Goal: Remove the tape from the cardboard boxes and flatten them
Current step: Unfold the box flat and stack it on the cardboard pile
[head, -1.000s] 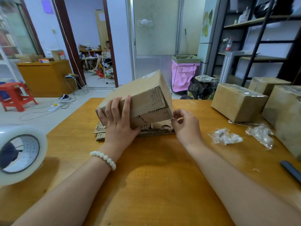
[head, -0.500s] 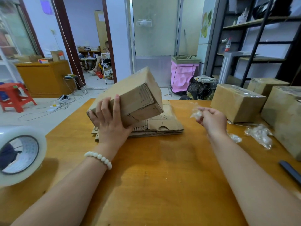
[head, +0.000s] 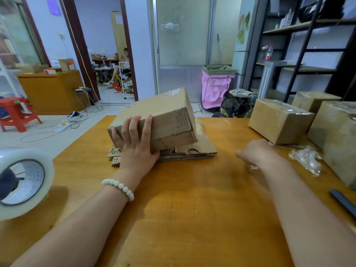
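My left hand [head: 134,147] grips a small cardboard box [head: 163,114] by its near face, fingers spread over the top edge. The box is tilted, with its right end raised over a stack of flattened cardboard [head: 200,149]. Clear tape still shines on the box's top. My right hand [head: 256,153] hovers low over the wooden table [head: 192,209] to the right of the stack, fingers loosely curled, with nothing visible in it. A small scrap of clear tape [head: 252,167] lies just beside its wrist. A larger wad of crumpled tape [head: 306,158] lies further right.
Three taped boxes stand at the table's right: one nearest the stack [head: 279,120], one at the edge [head: 335,132], one behind [head: 314,100]. A roll of clear tape [head: 25,182] sits at the near left. A dark tool [head: 342,203] lies at the near right.
My right hand left the box's lower right corner, swung right with a bit of tape, then dropped low over the table. The left hand kept hold of the tilted box.
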Demonstrator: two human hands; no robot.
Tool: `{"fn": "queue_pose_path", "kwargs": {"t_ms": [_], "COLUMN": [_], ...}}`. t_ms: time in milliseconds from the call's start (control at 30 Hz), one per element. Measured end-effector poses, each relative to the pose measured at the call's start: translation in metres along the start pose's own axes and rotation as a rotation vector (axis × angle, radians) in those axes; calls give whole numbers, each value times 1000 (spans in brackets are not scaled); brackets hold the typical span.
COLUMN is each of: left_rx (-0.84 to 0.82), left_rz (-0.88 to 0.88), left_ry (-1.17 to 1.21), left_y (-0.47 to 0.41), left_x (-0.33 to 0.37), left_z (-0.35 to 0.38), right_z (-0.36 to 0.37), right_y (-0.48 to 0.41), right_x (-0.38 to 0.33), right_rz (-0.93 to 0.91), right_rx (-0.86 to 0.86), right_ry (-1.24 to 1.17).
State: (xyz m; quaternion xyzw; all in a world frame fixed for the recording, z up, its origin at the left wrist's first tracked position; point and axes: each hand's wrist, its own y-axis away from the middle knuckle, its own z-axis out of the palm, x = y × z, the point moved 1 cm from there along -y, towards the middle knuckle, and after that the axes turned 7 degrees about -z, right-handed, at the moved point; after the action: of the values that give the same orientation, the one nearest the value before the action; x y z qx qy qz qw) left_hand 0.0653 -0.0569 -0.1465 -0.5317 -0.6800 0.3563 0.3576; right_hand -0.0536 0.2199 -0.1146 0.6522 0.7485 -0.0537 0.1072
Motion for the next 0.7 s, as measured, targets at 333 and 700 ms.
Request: {"fn": "queue_pose_path", "kwargs": {"t_ms": [333, 700], "left_rx": [-29, -113], "left_rz": [41, 231], "left_ry": [-21, 71], "left_y": [3, 3], "left_x": [0, 7], "left_z": [3, 5], "right_z": [-2, 10], "right_y": [32, 26], "right_x": [-21, -40], "right_rz": [137, -372], "right_rx": [-215, 322], "right_ry": [296, -498]}}
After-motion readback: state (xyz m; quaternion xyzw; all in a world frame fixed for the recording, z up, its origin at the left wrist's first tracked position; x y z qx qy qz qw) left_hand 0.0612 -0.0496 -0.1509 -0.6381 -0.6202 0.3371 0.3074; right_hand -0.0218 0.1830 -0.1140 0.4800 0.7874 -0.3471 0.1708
